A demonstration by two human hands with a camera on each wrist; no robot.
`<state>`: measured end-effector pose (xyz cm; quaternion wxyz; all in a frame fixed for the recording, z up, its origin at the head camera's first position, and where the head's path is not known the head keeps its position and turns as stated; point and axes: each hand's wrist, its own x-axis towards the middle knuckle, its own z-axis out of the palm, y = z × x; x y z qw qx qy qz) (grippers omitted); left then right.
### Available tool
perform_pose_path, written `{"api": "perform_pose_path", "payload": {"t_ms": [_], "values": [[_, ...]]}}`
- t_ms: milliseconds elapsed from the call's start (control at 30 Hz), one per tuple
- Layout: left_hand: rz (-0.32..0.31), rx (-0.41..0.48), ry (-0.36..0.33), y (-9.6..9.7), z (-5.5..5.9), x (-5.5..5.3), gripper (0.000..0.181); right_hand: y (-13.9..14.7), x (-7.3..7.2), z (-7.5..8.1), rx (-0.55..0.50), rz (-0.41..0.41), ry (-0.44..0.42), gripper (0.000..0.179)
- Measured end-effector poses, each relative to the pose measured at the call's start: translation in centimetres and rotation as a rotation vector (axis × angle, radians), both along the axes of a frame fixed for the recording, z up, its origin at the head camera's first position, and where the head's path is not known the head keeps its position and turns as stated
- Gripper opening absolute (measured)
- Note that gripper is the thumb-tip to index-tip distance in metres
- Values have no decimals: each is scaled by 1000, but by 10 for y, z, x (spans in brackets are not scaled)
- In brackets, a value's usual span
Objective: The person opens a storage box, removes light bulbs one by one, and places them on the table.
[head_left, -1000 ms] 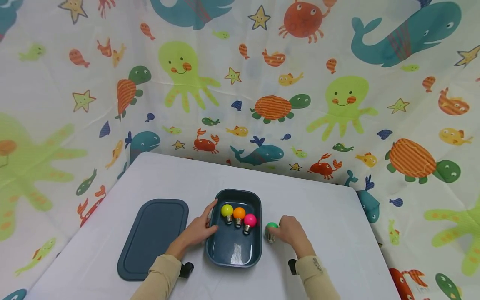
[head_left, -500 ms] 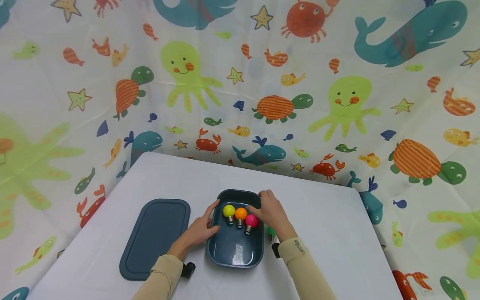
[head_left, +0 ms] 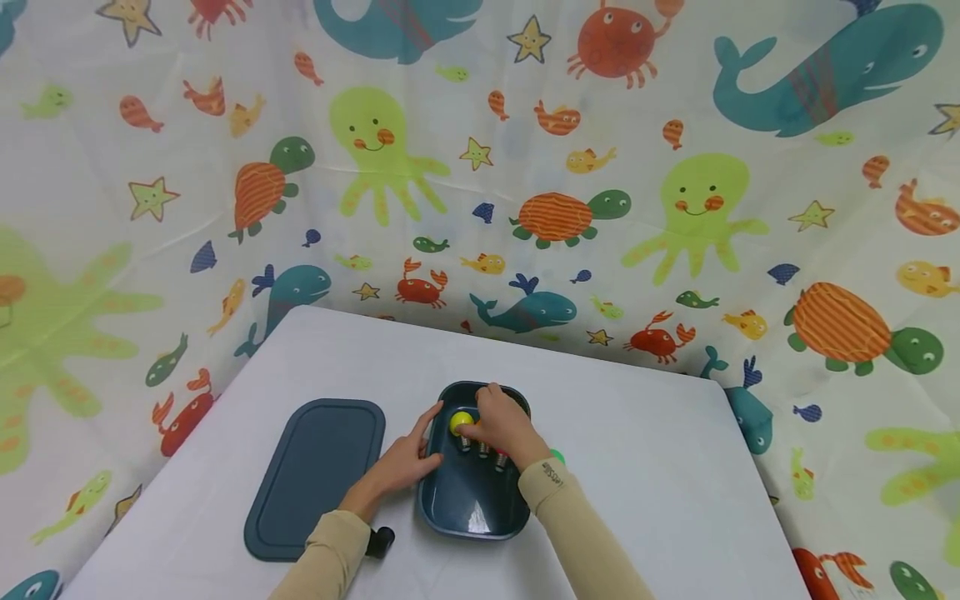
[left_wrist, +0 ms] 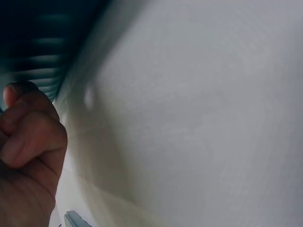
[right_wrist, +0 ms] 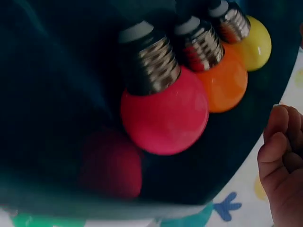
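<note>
My left hand (head_left: 401, 462) holds the left side of a dark blue-grey rectangular box (head_left: 474, 504), with index finger and thumb at its rim; in the left wrist view bent fingers (left_wrist: 35, 127) lie by the outer wall. Inside the box a pink bulb (right_wrist: 163, 113), an orange bulb (right_wrist: 222, 82) and a yellow bulb (right_wrist: 255, 45) lie in a row, metal screw bases toward the near side. Over this row is my right hand (head_left: 504, 427), its thumb overlapping the yellow bulb in the head view. Its loosely bent fingers hold nothing in the right wrist view.
A green bulb (head_left: 557, 456) lies on the white-covered table (head_left: 637, 483) right of the box, partly behind my right wrist. Left of the box lies a flat matching lid (head_left: 318, 475). A sea-animal curtain (head_left: 420, 167) surrounds the table's back and sides.
My right hand has left the green bulb on the table and moved left, past the box's right rim, to above the bulbs inside. My left hand stays at the box's left side.
</note>
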<state>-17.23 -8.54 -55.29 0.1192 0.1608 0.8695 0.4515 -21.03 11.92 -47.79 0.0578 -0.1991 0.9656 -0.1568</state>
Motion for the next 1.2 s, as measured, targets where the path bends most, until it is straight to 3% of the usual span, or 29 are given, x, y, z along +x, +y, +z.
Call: {"api": "perform_pose_path", "payload": {"t_ms": [233,633,1200], "values": [[-4,17,-3,-1,0,1,81,-16,-6,-7,109,29,-2,59],[12,10,-7,0,2,2,81,-25,-6,-12,115,-36,-45,54],[17,23,-24,-1,4,4,82,-30,-5,-18,196,-66,17,51]]}}
